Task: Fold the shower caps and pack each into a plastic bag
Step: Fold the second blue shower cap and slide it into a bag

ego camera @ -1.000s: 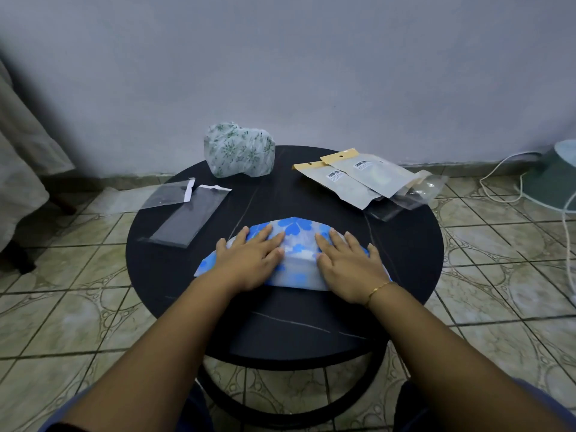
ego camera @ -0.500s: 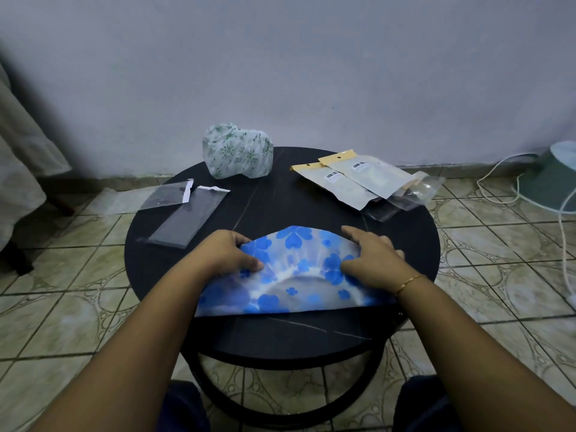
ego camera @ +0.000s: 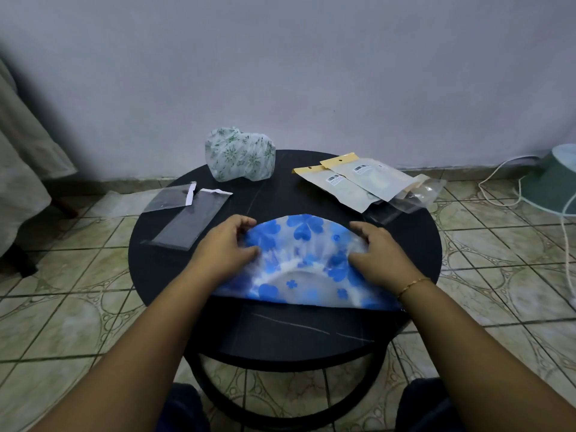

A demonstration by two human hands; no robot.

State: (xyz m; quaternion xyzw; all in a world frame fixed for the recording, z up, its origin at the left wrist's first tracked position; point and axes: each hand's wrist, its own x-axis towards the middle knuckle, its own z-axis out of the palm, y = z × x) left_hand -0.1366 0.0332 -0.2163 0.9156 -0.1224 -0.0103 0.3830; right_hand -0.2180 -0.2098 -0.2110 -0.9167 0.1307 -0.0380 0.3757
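Both hands [ego camera: 224,244] [ego camera: 378,254] have fingers pinching the blue cap [ego camera: 299,263] edges; I fold ends inward evenly, flat on the counter [ego camera: 280,335].

Round black counter [ego camera: 280,335]. Blue cap [ego camera: 299,263] under both grips; clear bags [ego camera: 187,219] beyond left grip; green cap [ego camera: 240,159] farther back; packets [ego camera: 358,182] beyond right grip.
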